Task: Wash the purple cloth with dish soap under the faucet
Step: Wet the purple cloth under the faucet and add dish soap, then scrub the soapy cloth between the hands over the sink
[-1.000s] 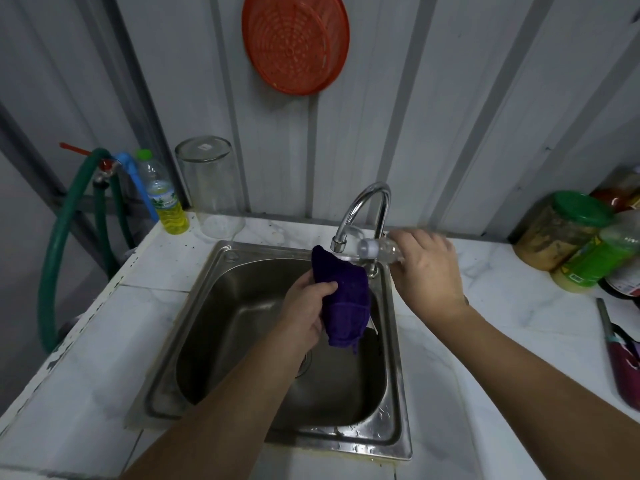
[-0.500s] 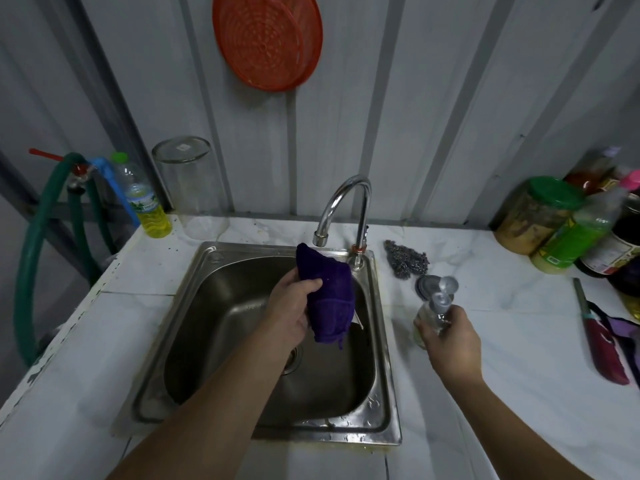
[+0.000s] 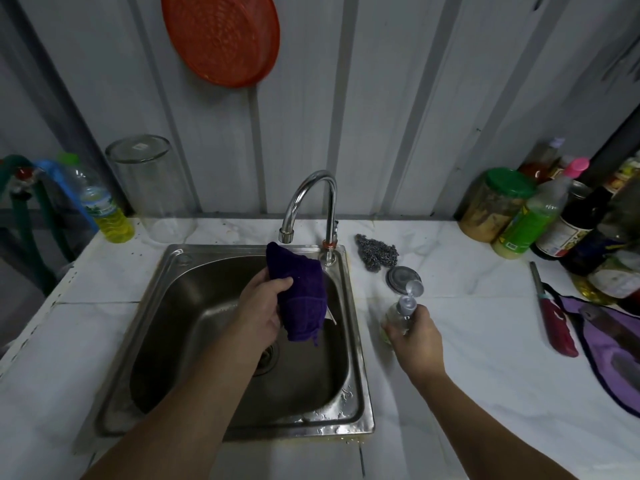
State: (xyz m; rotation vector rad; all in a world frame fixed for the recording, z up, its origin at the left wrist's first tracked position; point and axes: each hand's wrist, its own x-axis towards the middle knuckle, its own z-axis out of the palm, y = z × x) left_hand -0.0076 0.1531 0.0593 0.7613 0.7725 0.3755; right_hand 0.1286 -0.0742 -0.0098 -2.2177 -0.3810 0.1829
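Note:
My left hand grips the bunched purple cloth over the steel sink, just below the spout of the curved chrome faucet. No water is visible from the spout. My right hand holds a small clear dish soap bottle upright on the marble counter right of the sink. Its flip cap stands open.
A steel scourer and a round metal lid lie behind the bottle. Jars and sauce bottles crowd the back right. A red-handled knife and purple fabric lie at right. A glass jar and yellow-liquid bottle stand back left.
My right hand brought the soap bottle from beside the faucet down to the counter right of the sink. The left hand kept the cloth under the spout.

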